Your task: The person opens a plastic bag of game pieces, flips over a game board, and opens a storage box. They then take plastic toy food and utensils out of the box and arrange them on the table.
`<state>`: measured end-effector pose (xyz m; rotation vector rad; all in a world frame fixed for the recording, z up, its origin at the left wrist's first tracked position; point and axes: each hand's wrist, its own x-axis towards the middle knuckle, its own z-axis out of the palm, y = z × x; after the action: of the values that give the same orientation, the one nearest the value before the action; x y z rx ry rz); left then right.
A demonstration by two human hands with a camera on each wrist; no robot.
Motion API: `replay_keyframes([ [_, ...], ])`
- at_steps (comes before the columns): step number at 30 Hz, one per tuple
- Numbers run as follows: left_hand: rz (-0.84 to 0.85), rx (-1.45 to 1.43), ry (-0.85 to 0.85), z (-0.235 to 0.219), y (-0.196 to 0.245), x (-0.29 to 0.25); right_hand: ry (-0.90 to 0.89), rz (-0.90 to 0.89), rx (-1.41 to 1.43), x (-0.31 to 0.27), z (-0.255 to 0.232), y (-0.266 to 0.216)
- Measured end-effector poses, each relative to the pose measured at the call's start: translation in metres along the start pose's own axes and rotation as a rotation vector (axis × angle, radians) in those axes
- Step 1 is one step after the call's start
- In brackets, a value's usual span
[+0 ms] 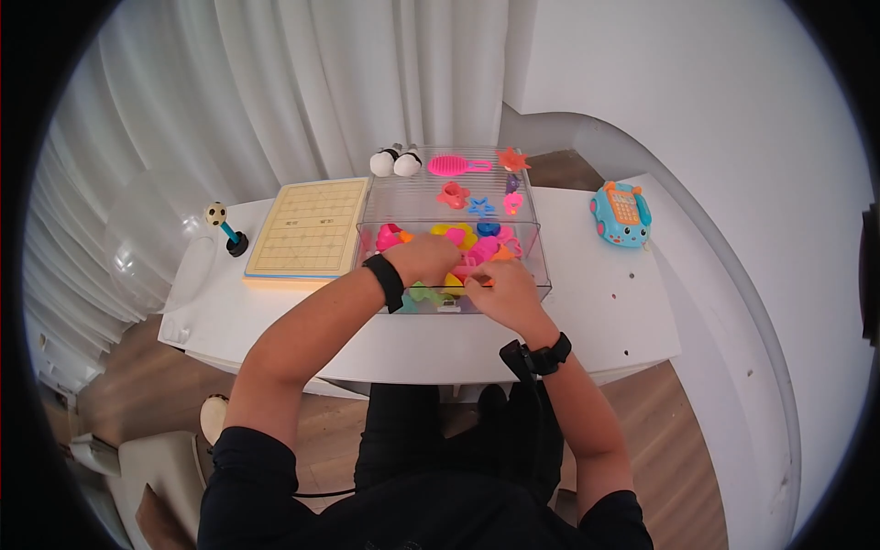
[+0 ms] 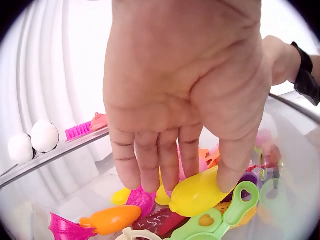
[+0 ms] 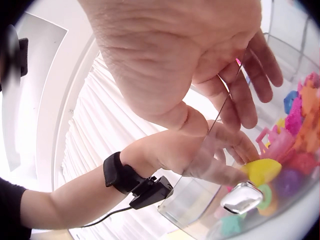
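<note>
A clear box [image 1: 543,266] holds many small coloured toys. Inside it, my left hand [image 1: 426,259] reaches down with its fingers nearly straight; in the left wrist view the thumb of this hand [image 2: 185,95] touches a yellow toy [image 2: 196,194]. Beside that lie an orange toy [image 2: 111,220] and a green spoon-like piece [image 2: 240,204]. At the box's near right part is my right hand [image 1: 509,293]. The right wrist view shows this hand [image 3: 170,60] with loosely bent, spread fingers at the clear wall, no toy visible in them.
On the lid [image 1: 417,194] lie a pink brush [image 1: 449,166], two white balls and small shapes. To the left are a wooden board [image 1: 307,229], a football figure [image 1: 216,214] and a transparent dome [image 1: 151,238]. A toy telephone [image 1: 623,215] stands at the right.
</note>
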<state>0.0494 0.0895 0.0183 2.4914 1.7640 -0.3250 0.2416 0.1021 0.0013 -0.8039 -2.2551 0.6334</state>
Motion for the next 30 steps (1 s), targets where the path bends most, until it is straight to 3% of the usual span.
replay_keyframes([
  [8, 0.044, -0.067, -0.048, -0.011, -0.008, -0.003, -0.047, 0.061, 0.029, 0.002, -0.003, 0.000],
  [12, 0.006, -0.250, 0.127, -0.029, -0.004, -0.015, 0.046, 0.065, 0.092, 0.003, 0.004, 0.006],
  [14, 0.010, -0.299, 0.208, -0.038, 0.000, -0.020, 0.172, -0.031, 0.017, 0.004, 0.006, 0.007],
  [16, 0.075, -0.381, 0.323, -0.047, 0.006, -0.024, 0.171, -0.066, 0.001, 0.004, 0.003, 0.005],
  [20, 0.128, -0.451, 0.369, -0.053, 0.008, -0.026, 0.100, -0.168, -0.058, 0.009, -0.003, 0.008],
  [26, 0.188, -0.550, 0.424, -0.048, 0.009, -0.028, 0.092, -0.144, -0.099, 0.008, -0.020, 0.000],
  [30, 0.181, -0.549, 0.548, -0.034, 0.005, -0.026, 0.127, -0.137, -0.085, 0.008, -0.020, 0.005],
])
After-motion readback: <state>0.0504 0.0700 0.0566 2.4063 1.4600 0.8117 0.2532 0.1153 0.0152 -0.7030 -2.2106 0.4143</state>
